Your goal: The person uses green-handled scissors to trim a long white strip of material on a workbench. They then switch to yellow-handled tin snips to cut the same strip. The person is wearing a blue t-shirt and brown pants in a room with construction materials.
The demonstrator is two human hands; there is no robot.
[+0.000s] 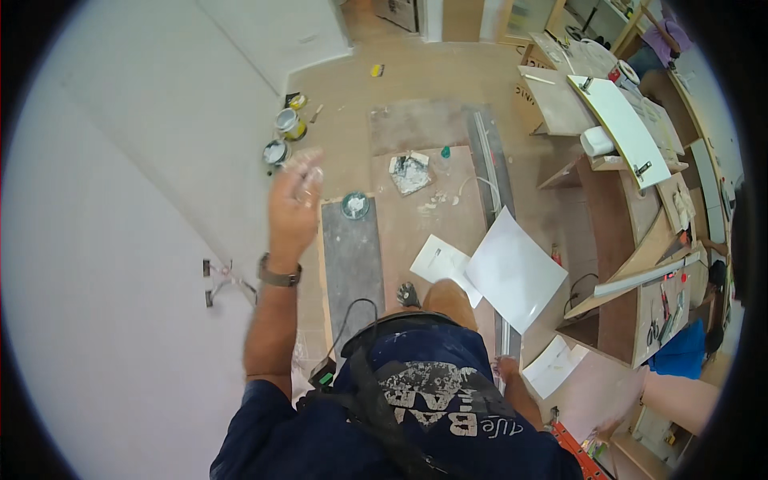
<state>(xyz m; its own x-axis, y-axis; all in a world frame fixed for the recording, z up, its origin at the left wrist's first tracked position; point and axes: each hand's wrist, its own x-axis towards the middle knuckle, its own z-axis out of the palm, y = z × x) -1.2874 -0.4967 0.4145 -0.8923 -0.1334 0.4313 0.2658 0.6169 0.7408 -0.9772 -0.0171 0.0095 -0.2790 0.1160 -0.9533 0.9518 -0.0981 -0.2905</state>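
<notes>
My left hand [298, 190] is raised in front of me at the left, a watch on its wrist. White smears show on its fingers, which are blurred by motion, so I cannot make out anything in them. Beyond it, by the wall, stand a dark tub of white paste [276, 152] and a yellow-and-white bucket [290, 124]. Another round tub of white paste [355, 206] sits on a grey board to its right. Low at my right side hangs my right hand [506, 367], its fingers too small and partly hidden to read. A large white sheet [517, 272] lies ahead of it.
A white wall [144, 200] runs along the left. On the floor boards lies a paste-smeared square board [411, 174], with long metal strips [485, 152] beside it. Wooden cabinet pieces [588, 216] crowd the right. Other people, one in purple [670, 38], one in blue [680, 352], are there too.
</notes>
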